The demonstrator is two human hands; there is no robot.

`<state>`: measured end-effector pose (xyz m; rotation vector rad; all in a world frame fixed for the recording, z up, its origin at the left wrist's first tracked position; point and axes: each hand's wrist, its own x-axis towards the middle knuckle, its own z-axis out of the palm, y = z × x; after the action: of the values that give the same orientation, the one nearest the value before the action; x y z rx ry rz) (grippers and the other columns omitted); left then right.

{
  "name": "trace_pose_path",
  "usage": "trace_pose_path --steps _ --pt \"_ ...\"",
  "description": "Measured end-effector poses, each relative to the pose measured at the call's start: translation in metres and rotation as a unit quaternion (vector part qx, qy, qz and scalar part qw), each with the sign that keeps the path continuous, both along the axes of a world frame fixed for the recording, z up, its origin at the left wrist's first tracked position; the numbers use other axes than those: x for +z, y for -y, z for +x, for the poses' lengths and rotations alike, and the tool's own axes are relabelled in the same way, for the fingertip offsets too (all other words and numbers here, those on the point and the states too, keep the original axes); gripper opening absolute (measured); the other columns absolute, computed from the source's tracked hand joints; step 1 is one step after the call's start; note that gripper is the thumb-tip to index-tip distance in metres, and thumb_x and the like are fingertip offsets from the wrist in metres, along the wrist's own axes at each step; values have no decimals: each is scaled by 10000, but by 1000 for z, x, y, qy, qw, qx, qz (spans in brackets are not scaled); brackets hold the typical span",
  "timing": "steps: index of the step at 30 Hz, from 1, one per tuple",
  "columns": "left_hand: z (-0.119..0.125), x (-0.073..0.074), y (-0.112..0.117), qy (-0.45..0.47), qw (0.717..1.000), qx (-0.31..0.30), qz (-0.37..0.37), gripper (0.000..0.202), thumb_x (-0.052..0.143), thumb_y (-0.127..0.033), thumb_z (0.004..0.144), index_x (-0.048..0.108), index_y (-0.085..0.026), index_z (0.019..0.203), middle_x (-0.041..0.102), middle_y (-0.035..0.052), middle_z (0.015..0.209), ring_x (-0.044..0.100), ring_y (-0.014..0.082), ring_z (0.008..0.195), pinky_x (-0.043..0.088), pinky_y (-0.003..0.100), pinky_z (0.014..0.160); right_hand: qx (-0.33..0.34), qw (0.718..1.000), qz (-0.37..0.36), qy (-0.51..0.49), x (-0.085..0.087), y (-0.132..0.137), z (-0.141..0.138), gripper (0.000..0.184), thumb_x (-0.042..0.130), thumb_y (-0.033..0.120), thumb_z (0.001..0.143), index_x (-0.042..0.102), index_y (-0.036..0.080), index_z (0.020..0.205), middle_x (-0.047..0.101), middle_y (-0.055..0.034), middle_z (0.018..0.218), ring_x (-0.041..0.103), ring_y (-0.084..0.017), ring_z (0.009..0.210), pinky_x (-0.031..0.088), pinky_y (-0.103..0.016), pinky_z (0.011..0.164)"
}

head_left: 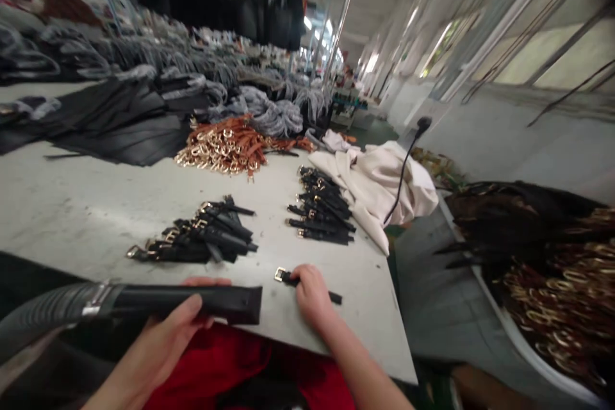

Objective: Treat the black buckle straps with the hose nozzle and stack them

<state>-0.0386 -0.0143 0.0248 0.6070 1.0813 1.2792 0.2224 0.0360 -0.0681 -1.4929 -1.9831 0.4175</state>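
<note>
My left hand (177, 323) is wrapped round a wide black strap (211, 302) with a metal fitting, held level at the near edge of the grey table (72, 218). My right hand (312, 295) is curled down on a short black strap (288, 278) with a gold buckle, pressing it onto the tabletop. Just beyond my hands lie two heaps of the same black buckled straps, one heap (202, 234) at centre left and one heap (321, 211) at centre right.
A pile of brown straps with gold buckles (225, 144) lies farther back. Black material (120, 122) and grey bundles (269, 112) cover the back of the table. Cream cloth (375, 182) hangs over the right edge, and a bin of brown and gold straps (552, 275) stands at right.
</note>
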Motion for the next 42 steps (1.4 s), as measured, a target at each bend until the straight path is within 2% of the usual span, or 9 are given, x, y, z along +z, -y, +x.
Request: trace_pose_path --steps 3,7,12,17,23,27,36,39,42 --pt "0 -5 -1 -9 1000 -4 -28 449 887 -380 542 698 -157 882 741 97 950 632 197 732 519 257 571 4 999 -42 -19 2 -1 4 279 440 36 729 619 180 887 652 -78 917 575 -218 923 447 -382 874" --pt "3 0 -1 -24 1000 -4 -16 395 869 -371 562 710 -162 857 755 93 922 618 174 660 508 246 537 8 999 -48 -14 6 2 6 239 484 75 722 602 181 901 634 -77 932 551 -230 923 411 -384 870" --pt "12 1 -5 -23 1000 -10 -3 373 864 -357 575 717 -156 852 753 108 925 633 187 693 510 238 533 -1 999 -27 28 10 6 2 220 477 81 738 586 179 902 621 -74 915 544 -228 890 401 -372 838" --pt "19 0 -11 -25 999 -29 -5 367 860 -340 583 719 -157 868 744 114 932 651 212 745 524 253 556 -21 998 -40 45 14 7 3 197 462 92 783 593 186 896 629 -76 912 554 -228 883 411 -374 835" --pt "19 -3 -13 -34 999 -34 -5 365 849 -359 591 708 -171 870 743 114 943 662 222 779 514 242 548 26 997 -58 44 18 16 16 366 484 92 815 592 200 1147 637 -90 1131 549 -240 1054 401 -401 907" --pt "24 -4 -16 -58 997 -44 -4 343 831 -357 610 713 -170 873 738 115 961 657 232 792 520 269 579 2 998 -57 20 14 19 18 295 517 138 814 590 189 1095 649 -91 1055 564 -242 1013 417 -410 909" --pt "46 4 -27 -110 984 -108 85 270 792 -353 661 726 -190 866 731 95 962 605 189 705 479 264 561 4 999 -50 10 17 22 16 429 451 90 746 557 145 1158 633 -123 1063 545 -255 1020 423 -422 939" --pt "55 1 -32 -154 973 -131 108 273 776 -340 683 731 -193 909 727 97 1001 616 205 751 488 279 604 -6 999 -45 3 17 23 16 442 482 133 741 543 147 1179 630 -120 1035 551 -256 988 426 -432 929" --pt "68 -5 -41 -184 964 -142 128 262 759 -327 711 728 -204 941 723 98 1037 627 214 792 495 300 656 -24 999 -43 7 15 23 15 427 439 129 767 544 133 1181 634 -117 977 557 -256 949 434 -435 902"
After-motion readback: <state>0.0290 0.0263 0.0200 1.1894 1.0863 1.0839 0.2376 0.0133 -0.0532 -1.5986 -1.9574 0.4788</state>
